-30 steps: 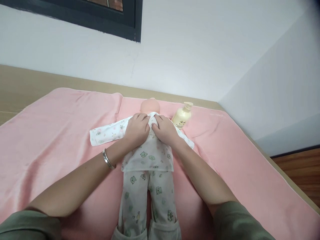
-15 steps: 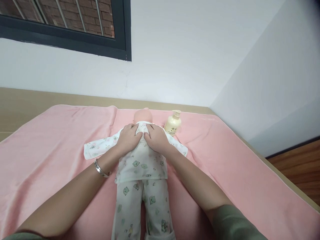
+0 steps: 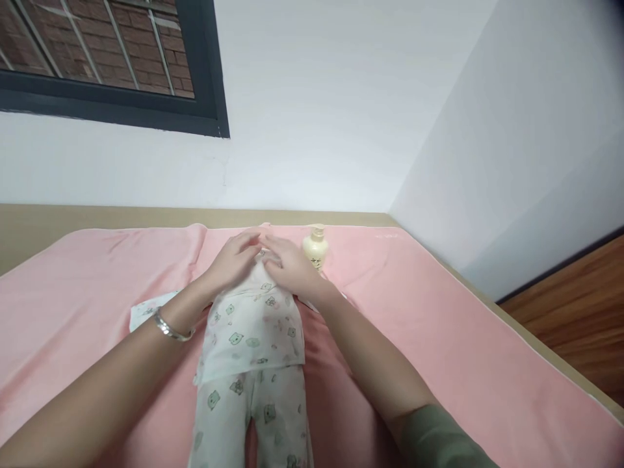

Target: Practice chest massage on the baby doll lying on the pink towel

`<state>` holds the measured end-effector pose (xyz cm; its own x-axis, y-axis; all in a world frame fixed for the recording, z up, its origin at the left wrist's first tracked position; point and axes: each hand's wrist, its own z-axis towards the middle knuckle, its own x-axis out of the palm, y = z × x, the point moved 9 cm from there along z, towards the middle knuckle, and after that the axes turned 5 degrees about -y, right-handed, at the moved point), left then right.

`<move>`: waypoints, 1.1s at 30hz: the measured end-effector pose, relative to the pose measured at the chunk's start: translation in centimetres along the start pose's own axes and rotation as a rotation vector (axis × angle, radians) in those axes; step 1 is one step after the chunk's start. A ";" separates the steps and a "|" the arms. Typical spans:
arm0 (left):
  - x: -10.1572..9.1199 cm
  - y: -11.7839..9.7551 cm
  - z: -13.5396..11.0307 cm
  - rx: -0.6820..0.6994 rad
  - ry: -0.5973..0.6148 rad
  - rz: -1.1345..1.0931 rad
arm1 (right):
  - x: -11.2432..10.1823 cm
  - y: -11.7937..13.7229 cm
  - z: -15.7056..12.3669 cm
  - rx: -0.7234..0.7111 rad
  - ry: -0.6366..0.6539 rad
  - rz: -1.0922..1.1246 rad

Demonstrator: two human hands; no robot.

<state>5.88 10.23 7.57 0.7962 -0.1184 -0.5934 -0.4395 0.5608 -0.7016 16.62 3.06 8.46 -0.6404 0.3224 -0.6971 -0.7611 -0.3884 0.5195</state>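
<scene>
A baby doll (image 3: 258,331) in white pyjamas with small green and pink prints lies lengthwise in front of me on a pink blanket (image 3: 409,312). My left hand (image 3: 236,259) rests over the doll's upper left, its fingers extended towards the head end. Opposite it, my right hand (image 3: 287,261) covers the upper right, fingers also stretched out. The fingertips nearly meet near the neck and hide most of the head. Whether they press on the doll or hover just above it, I cannot tell. Neither hand grips anything.
A cream pump bottle (image 3: 315,248) stands just beyond my right hand. One pyjama sleeve (image 3: 149,309) sticks out past my left forearm. A white wall (image 3: 312,130) with a dark-framed window (image 3: 207,97) rises behind the wooden edge (image 3: 121,216). Wood panelling (image 3: 580,318) is at the right.
Both hands have slid from the doll's upper torso up towards its head, now covering most of it. The camera view has shifted, so the scene sits further left.
</scene>
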 end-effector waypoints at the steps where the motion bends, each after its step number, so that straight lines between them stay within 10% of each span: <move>1: 0.4 -1.0 0.6 -0.019 -0.004 -0.077 | -1.8 -0.3 0.1 0.016 -0.096 0.003; 6: 4.7 -5.3 2.7 -0.266 0.083 -0.699 | -8.4 -3.5 0.0 0.209 -0.410 -0.118; 14: 9.3 -10.0 3.7 -0.495 0.302 -1.265 | -7.3 -5.4 0.5 0.208 -0.235 -0.292; 27: 4.5 -7.6 -6.4 -0.665 0.295 -1.280 | -7.4 -4.0 1.8 0.392 -0.168 -0.562; 33: 0.2 -9.0 -7.7 -0.536 0.213 -1.294 | -2.2 4.7 0.5 0.352 -0.171 -0.087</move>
<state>6.83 -1.11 10.72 0.6962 -0.4477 0.5610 0.4009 -0.4058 -0.8214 14.42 0.99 12.70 -0.5575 0.4915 -0.6691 -0.7829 -0.0431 0.6207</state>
